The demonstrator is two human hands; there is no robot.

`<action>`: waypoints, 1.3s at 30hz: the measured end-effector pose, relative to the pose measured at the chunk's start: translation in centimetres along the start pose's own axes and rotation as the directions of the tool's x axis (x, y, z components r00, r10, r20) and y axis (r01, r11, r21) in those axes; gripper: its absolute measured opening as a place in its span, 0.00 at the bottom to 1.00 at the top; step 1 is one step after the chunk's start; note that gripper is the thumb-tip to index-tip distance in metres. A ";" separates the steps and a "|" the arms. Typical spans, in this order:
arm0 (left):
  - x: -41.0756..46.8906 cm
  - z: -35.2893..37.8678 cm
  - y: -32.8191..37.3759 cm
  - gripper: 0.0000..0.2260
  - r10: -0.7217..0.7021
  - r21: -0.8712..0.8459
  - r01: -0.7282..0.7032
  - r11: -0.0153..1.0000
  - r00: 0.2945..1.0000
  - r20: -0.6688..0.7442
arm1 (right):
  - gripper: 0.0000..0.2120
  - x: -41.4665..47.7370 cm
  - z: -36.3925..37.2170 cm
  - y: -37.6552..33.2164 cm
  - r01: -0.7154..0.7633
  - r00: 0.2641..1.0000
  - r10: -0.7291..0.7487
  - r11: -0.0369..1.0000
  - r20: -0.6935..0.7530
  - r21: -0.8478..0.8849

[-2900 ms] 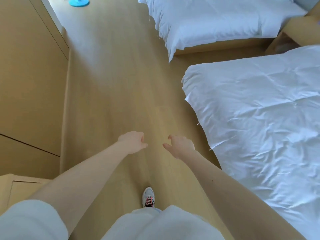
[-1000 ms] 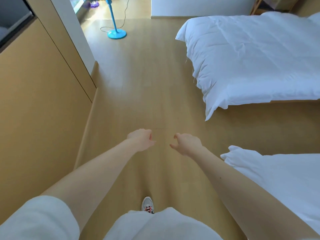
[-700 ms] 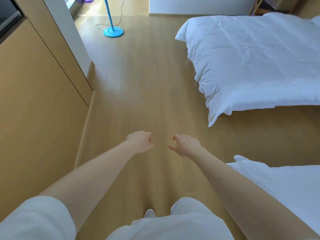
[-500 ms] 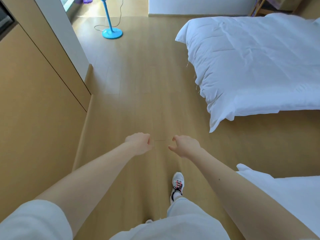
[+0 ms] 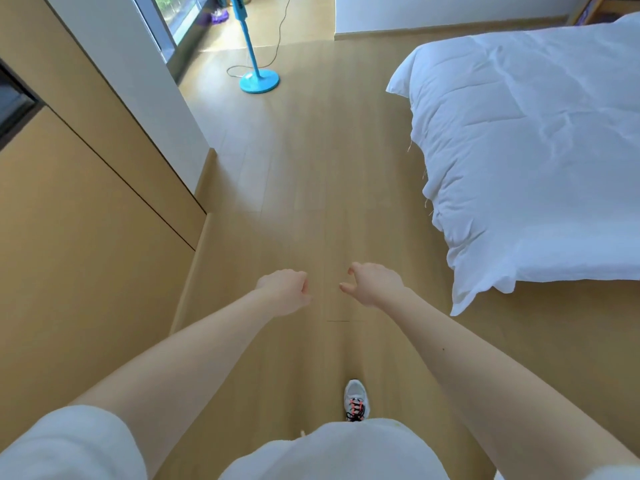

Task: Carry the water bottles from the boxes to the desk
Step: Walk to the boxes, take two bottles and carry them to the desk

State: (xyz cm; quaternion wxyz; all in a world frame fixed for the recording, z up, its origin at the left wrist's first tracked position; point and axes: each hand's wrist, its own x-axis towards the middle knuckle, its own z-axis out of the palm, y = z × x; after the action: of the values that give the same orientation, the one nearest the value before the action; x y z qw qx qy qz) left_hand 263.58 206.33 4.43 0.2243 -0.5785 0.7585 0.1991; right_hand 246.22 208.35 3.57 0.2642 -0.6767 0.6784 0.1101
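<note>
wooden floor (image 5: 294, 168) below, holds nothing in left hand (image 5: 284, 293), curled to a fist, nor in right hand (image 5: 375, 285), loosely half-open, near white bed (image 5: 536, 150).

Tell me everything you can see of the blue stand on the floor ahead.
The blue stand is bright turquoise and looks like glossy plastic: a round base with a slim pole rising until the frame's top edge cuts it off, so its top is unseen. It stands on the wooden floor near the window. A thin cord loops on the floor beside the base.
</note>
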 end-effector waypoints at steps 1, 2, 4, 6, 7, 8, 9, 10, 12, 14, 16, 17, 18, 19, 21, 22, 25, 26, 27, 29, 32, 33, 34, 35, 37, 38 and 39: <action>0.8 -0.3 0.6 0.14 -0.002 0.005 0.002 1.000 1.000 0.009 | 0.25 0.7 -0.4 0.7 0.003 1.000 -0.003 1.000 0.006 0.002; 1.6 -0.4 1.2 0.14 -0.003 0.008 0.003 1.000 1.000 0.020 | 0.25 1.4 -0.8 1.3 0.005 1.000 -0.005 1.000 0.013 0.003; 3.0 -0.8 2.1 0.14 -0.007 0.014 0.006 1.000 0.999 0.043 | 0.25 2.5 -1.3 2.5 0.007 1.000 -0.007 1.000 0.026 0.010; 4.3 -1.2 2.8 0.14 -0.007 0.027 0.005 1.000 0.998 0.059 | 0.24 3.5 -1.7 3.4 0.008 0.999 -0.009 1.000 0.037 0.020; 4.9 -1.5 3.0 0.14 -0.005 0.033 0.003 0.999 0.998 0.061 | 0.24 4.0 -1.9 3.8 0.007 0.999 -0.008 1.000 0.041 0.025; 5.5 -1.9 3.1 0.14 -0.002 0.036 0.000 0.999 0.998 0.060 | 0.24 4.5 -2.2 4.2 0.007 0.999 -0.008 1.000 0.043 0.028; 6.1 -2.3 3.2 0.14 0.001 0.039 -0.003 0.999 0.998 0.059 | 0.24 5.0 -2.4 4.5 0.005 0.999 -0.006 1.000 0.045 0.031; 6.7 -2.7 3.3 0.14 0.004 0.042 -0.006 0.999 0.998 0.060 | 0.24 5.5 -2.6 4.7 0.002 0.999 -0.004 0.999 0.047 0.033; 7.9 -3.5 3.3 0.14 0.008 0.052 -0.011 0.999 0.998 0.061 | 0.24 6.6 -3.1 5.2 -0.004 0.999 0.002 0.999 0.048 0.040; 9.3 -4.5 3.2 0.14 0.010 0.060 -0.013 0.998 0.998 0.058 | 0.24 7.7 -3.7 5.6 -0.014 0.999 0.011 0.999 0.051 0.048; 10.8 -5.6 3.1 0.13 0.013 0.060 -0.016 0.998 0.999 0.048 | 0.24 8.8 -4.5 5.9 -0.027 0.998 0.024 0.999 0.055 0.045; 11.7 -6.2 3.0 0.13 0.017 0.057 -0.020 0.998 0.999 0.043 | 0.24 9.5 -4.9 6.0 -0.033 0.998 0.030 0.999 0.055 0.042; 12.5 -6.8 2.9 0.13 0.024 0.053 -0.026 0.998 0.999 0.037 | 0.24 10.2 -5.4 6.1 -0.039 0.998 0.037 0.998 0.054 0.040; 13.4 -7.5 2.8 0.13 0.032 0.052 -0.034 0.998 0.999 0.031 | 0.24 11.0 -5.9 6.2 -0.046 0.998 0.044 0.998 0.052 0.038; 15.4 -8.9 2.5 0.13 0.055 0.056 -0.056 0.997 0.998 0.017 | 0.24 12.8 -7.1 6.2 -0.061 0.997 0.060 0.998 0.047 0.034; 16.4 -9.7 2.3 0.13 0.066 0.059 -0.067 0.996 0.998 0.009 | 0.24 13.8 -7.7 6.1 -0.069 0.997 0.068 0.997 0.045 0.032; 20.0 -11.7 1.1 0.13 0.091 0.054 -0.091 0.994 0.996 0.000 | 0.24 16.9 -9.2 5.7 -0.093 0.995 0.091 0.995 0.050 0.035; 21.2 -12.3 0.6 0.13 0.100 0.051 -0.100 0.994 0.995 0.007 | 0.24 18.1 -9.8 5.5 -0.103 0.993 0.101 0.994 0.055 0.037; 22.4 -12.9 0.0 0.13 0.105 0.047 -0.106 0.993 0.994 0.019 | 0.24 19.3 -10.4 5.2 -0.113 0.992 0.110 0.993 0.062 0.035; 25.0 -14.1 -1.4 0.13 0.113 0.042 -0.114 0.993 0.993 0.036 | 0.23 21.8 -11.7 4.7 -0.128 0.990 0.126 0.991 0.068 0.028; 28.5 -16.0 -3.6 0.13 0.133 0.052 -0.136 0.989 0.990 0.045 | 0.22 25.3 -13.7 3.5 -0.142 0.987 0.140 0.990 0.078 0.017; 29.5 -16.8 -4.2 0.13 0.138 0.054 -0.141 0.989 0.989 0.048 | 0.22 26.4 -14.4 3.0 -0.145 0.986 0.144 0.989 0.084 0.011; 30.5 -17.7 -4.8 0.13 0.142 0.057 -0.145 0.988 0.989 0.049 | 0.23 27.4 -15.0 2.6 -0.148 0.985 0.147 0.989 0.092 0.006; 31.5 -18.6 -5.3 0.14 0.149 0.060 -0.152 0.987 0.988 0.049 | 0.23 28.5 -15.6 2.2 -0.151 0.984 0.150 0.989 0.096 0.003; 33.4 -20.4 -6.3 0.14 0.171 0.071 -0.174 0.982 0.984 0.045 | 0.23 30.4 -17.0 1.6 -0.159 0.983 0.158 0.987 0.092 0.001; 34.2 -21.2 -6.7 0.14 0.178 0.077 -0.181 0.980 0.983 0.042 | 0.23 31.2 -17.6 1.4 -0.162 0.983 0.162 0.987 0.085 0.000; 35.0 -21.9 -7.1 0.14 0.181 0.082 -0.183 0.980 0.983 0.037 | 0.23 32.0 -18.2 1.3 -0.165 0.983 0.165 0.986 0.077 -0.003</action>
State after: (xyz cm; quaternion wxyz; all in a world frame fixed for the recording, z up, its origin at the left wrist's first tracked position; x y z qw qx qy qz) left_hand 259.99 164.63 2.08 0.2408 -0.4936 0.8127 0.1947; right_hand 242.88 171.63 2.27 0.2814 -0.6129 0.7216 0.1563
